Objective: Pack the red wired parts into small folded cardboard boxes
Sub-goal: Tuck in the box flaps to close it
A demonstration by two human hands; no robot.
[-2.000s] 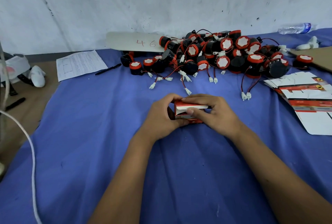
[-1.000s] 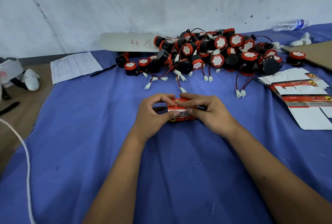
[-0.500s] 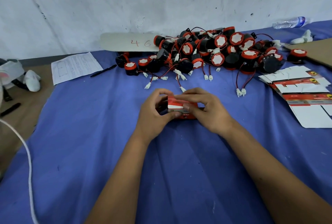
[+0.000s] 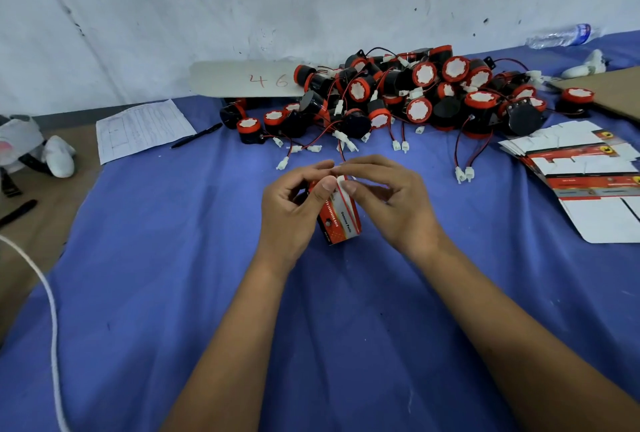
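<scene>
**Box held upright at mid-worktop, both hands on its top end**

Blue cloth [image 4: 145,293] covers the worktop; its left edge gives way to bare brown surface [image 4: 41,223]. Wide bare cloth lies in front of the hands and to their left. Behind: pile of red wired parts [image 4: 415,99] against the wall, white connectors trailing toward the hands. Right: stack of flat unfolded boxes [image 4: 581,168] near the edge.

Small red cardboard box [image 4: 341,220] stands on end, tilted slightly, between the hands. Red with white print, white flap at top. Left hand [image 4: 294,203] grips it, thumb curled on the front face. Right hand [image 4: 391,199] has fingers curled, pinching the top flap. A sheet of paper [image 4: 142,128] and pen [image 4: 195,135] lie far left.
</scene>
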